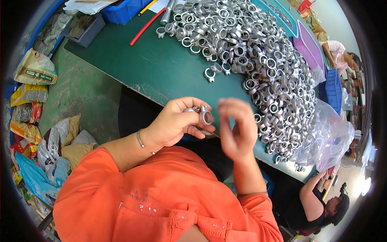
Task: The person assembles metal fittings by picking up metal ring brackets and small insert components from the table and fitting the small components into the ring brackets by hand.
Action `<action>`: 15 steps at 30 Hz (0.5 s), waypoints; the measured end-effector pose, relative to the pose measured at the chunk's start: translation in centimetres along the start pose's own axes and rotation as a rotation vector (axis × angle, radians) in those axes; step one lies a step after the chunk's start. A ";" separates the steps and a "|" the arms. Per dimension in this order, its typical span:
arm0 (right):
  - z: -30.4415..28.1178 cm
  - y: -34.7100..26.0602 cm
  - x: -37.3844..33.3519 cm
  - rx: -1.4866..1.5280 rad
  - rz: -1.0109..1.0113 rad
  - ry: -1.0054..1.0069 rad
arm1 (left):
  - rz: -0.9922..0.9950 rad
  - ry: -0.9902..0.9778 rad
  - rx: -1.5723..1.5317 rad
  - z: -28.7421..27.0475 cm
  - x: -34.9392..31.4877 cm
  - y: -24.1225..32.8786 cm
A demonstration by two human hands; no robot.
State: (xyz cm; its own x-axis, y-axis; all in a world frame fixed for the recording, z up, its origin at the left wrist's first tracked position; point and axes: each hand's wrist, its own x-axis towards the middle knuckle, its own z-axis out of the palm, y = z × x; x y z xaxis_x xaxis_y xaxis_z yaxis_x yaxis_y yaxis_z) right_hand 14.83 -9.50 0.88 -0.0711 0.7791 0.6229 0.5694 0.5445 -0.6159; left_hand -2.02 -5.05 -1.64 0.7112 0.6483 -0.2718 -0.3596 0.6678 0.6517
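The green surface [133, 60] spreads ahead of the left grip [173, 125] and the right grip [240, 131]. A heap of grey metal rings [258, 48] covers it ahead of the right grip and to its right. That grip is blurred, fingers bent; whether it holds anything, I cannot tell. The left grip pinches a lugged ring [204, 110] at its fingertips, long axis running forward, lug end pointing toward the surface.
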 end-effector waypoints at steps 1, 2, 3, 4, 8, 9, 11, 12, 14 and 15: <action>-0.3 0.5 1.1 -0.101 0.068 -0.045 | -0.041 -0.012 -0.089 0.3 0.0 0.4; -0.1 1.2 1.8 -0.136 0.185 -0.084 | -0.081 -0.024 -0.178 0.6 -0.1 0.7; 0.3 2.0 2.5 -0.164 0.204 -0.116 | -0.077 0.001 -0.206 0.9 -0.2 0.7; 0.9 2.7 3.1 -0.194 0.223 -0.145 | -0.076 -0.003 -0.204 0.6 0.0 0.5; 1.9 3.8 2.8 -0.462 0.178 -0.192 | -0.055 -0.053 -0.071 0.2 0.1 0.1; 1.5 3.6 2.3 -0.409 0.224 -0.225 | -0.001 0.015 -0.003 0.3 0.1 0.0; 0.8 3.2 1.7 -0.145 0.356 -0.227 | 0.081 0.134 0.093 0.5 0.2 0.1; 0.1 2.5 1.5 0.033 0.445 -0.225 | 0.080 0.133 0.087 0.5 0.2 0.1; -0.2 2.1 0.1 0.288 0.421 -0.157 | 0.087 0.132 0.157 0.3 0.4 -0.1; -0.2 1.7 -0.5 0.316 0.389 -0.115 | 0.069 0.101 0.142 0.5 0.3 0.0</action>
State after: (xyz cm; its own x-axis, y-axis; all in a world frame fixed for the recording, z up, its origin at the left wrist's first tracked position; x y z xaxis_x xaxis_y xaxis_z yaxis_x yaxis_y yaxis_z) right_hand 15.98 -9.03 -0.34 -0.0033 0.9622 0.2722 0.2975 0.2608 -0.9184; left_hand -1.50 -5.03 -1.38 0.6212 0.7287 -0.2882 -0.3110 0.5668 0.7629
